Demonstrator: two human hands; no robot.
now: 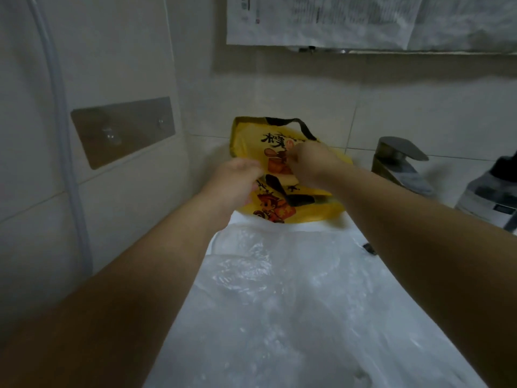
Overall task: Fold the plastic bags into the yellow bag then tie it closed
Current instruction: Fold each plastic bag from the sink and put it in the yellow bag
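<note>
Left hand (237, 177) and right hand (310, 161) both grip the yellow bag (249, 135), the clear plastic bag (265, 275) stretching lengthwise from it back toward the person (left hand marginally nearer).

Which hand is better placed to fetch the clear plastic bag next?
Probably the left hand: it grips the yellow bag's left edge, nearer the clear plastic bag. The right hand reaches farther over the yellow bag, fingers curled on its front.

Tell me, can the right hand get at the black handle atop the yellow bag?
Probably yes: the right hand pinches the yellow bag just below the black handle, with nothing between them.
</note>
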